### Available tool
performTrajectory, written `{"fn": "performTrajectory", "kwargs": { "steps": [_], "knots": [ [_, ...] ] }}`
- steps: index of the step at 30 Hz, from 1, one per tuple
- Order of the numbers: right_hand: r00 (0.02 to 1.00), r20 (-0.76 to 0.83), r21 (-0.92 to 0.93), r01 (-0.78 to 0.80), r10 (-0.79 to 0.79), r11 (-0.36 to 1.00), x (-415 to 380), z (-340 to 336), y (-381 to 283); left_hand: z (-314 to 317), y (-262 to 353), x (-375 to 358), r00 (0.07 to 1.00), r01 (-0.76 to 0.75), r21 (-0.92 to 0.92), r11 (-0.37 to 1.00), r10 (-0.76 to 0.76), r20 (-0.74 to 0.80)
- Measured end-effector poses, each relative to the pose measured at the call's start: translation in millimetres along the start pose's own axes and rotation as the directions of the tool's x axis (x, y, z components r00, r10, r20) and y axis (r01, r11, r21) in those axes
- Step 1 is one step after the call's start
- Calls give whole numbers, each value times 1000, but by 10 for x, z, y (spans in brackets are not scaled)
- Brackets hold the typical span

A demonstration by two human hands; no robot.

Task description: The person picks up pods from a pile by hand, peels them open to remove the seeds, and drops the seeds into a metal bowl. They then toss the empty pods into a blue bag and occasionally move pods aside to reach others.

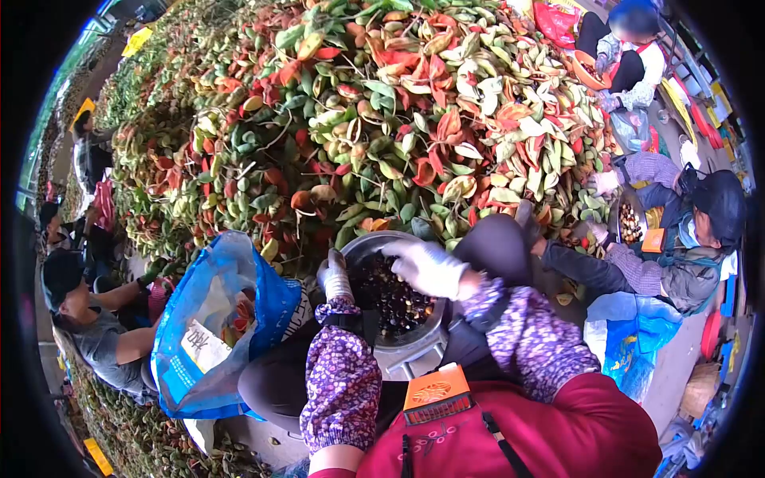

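A round metal bowl sits between my knees, partly filled with dark, shiny seeds and a few pale ones. My left hand, in a pale knit glove, is closed at the bowl's left rim; its fingertips are partly hidden. Over the bowl's far right side is my right hand, also gloved, with its fingers stretched out toward the seeds and nothing visible in them. Purple flowered sleeves cover both forearms. Just beyond the bowl rises a large heap of red, green and yellow seed pods.
A blue plastic sack with pods inside stands left of my knee. An orange box-shaped device lies against my chest. To the right, a person sits by another bowl, near a blue sack. Other people sit around the heap.
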State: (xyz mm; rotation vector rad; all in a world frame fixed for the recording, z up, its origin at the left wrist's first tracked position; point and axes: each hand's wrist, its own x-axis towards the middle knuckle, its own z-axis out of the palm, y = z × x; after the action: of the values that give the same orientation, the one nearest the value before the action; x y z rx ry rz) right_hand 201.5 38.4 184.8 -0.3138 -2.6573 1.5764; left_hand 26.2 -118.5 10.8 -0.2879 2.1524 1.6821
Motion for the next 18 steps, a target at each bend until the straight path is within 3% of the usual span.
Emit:
{"fn": "performTrajectory", "kwargs": {
  "steps": [1,2,3,4,7,8,10,11,12,13,15,17,18],
  "knots": [
    [983,56,250,-184,176,951,-63,-348,-295,27,-48,10,1000,21,6,1000,-21,0],
    [994,-59,224,-74,90,972,-135,-579,-332,35,-107,3,1000,31,8,999,-31,3],
    [985,-172,184,37,-5,982,-209,-812,-323,25,-179,-14,993,113,-128,985,-116,-18],
    [958,-281,189,-4,58,982,-277,-1072,-357,29,-246,-36,979,188,-267,945,-203,-29],
    [809,-541,331,-47,231,942,-298,-1632,180,-50,-554,-11,949,235,-309,921,-286,-130],
    [811,-535,256,-112,237,960,-225,-1720,552,-27,-590,-54,946,248,-311,918,-299,-128],
    [820,-500,60,-287,278,956,-20,-1663,1332,-32,-515,-214,981,187,-141,972,-191,-14],
    [829,-540,-65,-213,145,975,91,-1516,1865,11,-537,-260,980,192,-140,971,-197,-21],
    [852,-516,-227,-238,91,944,202,-1380,2250,85,-570,-312,976,217,-179,960,-218,10],
    [875,-464,-521,-145,-136,841,347,-1294,2529,148,-601,-350,971,239,-218,946,-236,39],
    [940,-333,-583,-142,-76,800,559,-1175,2875,204,-629,-428,935,329,-103,939,-309,172],
    [974,-204,-744,-220,99,631,692,-1109,3225,344,-609,-525,912,356,-97,929,-323,253],
    [963,-233,-796,-269,135,542,700,-1066,3291,414,-547,-582,881,382,-15,924,-360,308]
  ]
}}
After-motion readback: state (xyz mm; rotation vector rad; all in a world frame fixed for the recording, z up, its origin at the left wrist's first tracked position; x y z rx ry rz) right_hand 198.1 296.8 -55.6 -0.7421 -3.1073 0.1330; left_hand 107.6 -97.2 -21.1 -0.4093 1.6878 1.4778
